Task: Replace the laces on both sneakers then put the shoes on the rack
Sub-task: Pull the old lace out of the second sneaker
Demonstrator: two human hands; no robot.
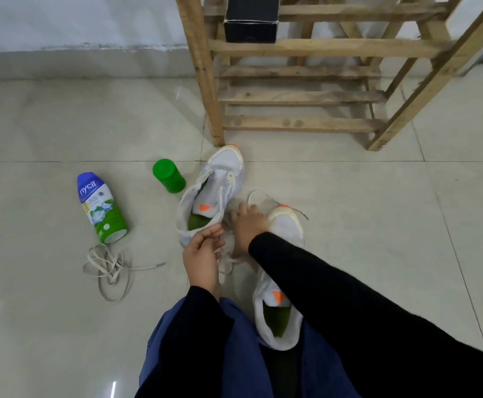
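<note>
Here, the near sneaker [287, 228], white with orange trim and a green insole, lies on the floor [349, 196] right in front of the person, toe pointing away, with the black sleeve [349, 297] of the right arm crossing over its middle. Just left of its toe the right hand [248, 222] reaches down onto a pale lace [259, 196] that loops out past the fingers; the blur there hides whether it pinches the lace or only presses on it. A little further left of the near sneaker, the left hand [203, 254] has its fingers curled, gripping a strand of the same lace. The second sneaker [214, 191] sits just beyond and to the left of the near sneaker, its opening facing the person. Further left lie a green cap [169, 176], a powder bottle [99, 208] on its side and a loose tangle of laces [106, 267]. Beyond the near sneaker stands the wooden rack [300, 123], with a black box [251, 21] on an upper slat.
</note>
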